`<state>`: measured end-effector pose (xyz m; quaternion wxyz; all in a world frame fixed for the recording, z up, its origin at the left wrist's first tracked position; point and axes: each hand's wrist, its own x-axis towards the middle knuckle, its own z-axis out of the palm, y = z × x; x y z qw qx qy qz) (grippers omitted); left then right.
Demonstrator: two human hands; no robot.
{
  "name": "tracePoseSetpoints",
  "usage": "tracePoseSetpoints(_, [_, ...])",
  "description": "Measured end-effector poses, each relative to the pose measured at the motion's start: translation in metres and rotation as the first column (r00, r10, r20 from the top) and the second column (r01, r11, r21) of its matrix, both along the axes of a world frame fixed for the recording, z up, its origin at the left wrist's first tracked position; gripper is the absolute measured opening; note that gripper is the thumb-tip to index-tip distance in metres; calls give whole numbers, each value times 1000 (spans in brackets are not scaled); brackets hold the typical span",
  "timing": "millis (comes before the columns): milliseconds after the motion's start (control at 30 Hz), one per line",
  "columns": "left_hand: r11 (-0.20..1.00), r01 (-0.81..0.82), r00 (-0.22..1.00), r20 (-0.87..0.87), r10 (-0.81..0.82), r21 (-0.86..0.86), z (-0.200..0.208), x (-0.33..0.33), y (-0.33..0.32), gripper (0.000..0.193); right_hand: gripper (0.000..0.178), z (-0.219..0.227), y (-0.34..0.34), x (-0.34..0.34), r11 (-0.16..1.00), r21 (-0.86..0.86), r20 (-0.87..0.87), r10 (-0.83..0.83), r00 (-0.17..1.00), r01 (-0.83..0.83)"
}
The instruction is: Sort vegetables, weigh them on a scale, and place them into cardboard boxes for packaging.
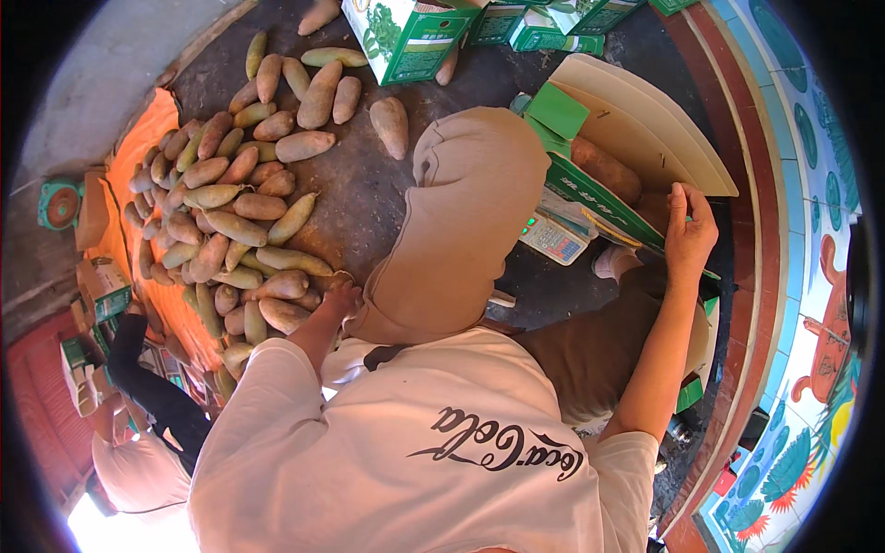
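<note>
My right hand (691,235) is at the near end of an open green-and-white cardboard box (599,205), its bent fingers over the end edge. Inside the box lies a large reddish-brown root vegetable (606,170). The box's tan flap (645,120) stands raised on the far side. A digital scale (555,240) with lit green digits shows partly from under the box. My left hand (343,301) reaches down beside my knee to the right edge of a pile of long brown and green root vegetables (240,207). Its fingers are partly hidden, so I cannot tell whether it grips one.
An orange sheet (152,129) lies under the pile, with loose vegetables beyond it. More green-and-white boxes (410,41) stand at the far side. A brick-red ledge (751,166) and tiled wall (793,198) curve along the right. Another person (138,461) is at the lower left.
</note>
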<state>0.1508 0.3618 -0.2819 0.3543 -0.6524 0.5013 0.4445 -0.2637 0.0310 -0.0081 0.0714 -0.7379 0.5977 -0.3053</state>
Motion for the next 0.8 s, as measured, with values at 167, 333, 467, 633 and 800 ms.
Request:
tracePoseSetpoints(167, [999,30,999,-23,-29,28,-8,1,-1,61,20,3,1,-1,999,32,33,-1,999,0])
tracePoseSetpoints(333, [1000,-5,991,132,1,26,-11,2,-1,62,19,1,1,-1,1000,11,22,-3,1000,3])
tracePoseSetpoints(467, [1000,-2,984,178,-4,28,3,0,-2,63,18,0,1,-3,1000,28,23,-10,1000,9])
tracePoseSetpoints(633, [986,-149,977,146,158,-71,-30,8,22,58,18,2,-1,0,1000,26,36,7,999,-8])
tracePoseSetpoints(800, [977,-213,971,103,215,-34,-12,5,7,60,18,0,2,-3,999,40,48,-7,999,5])
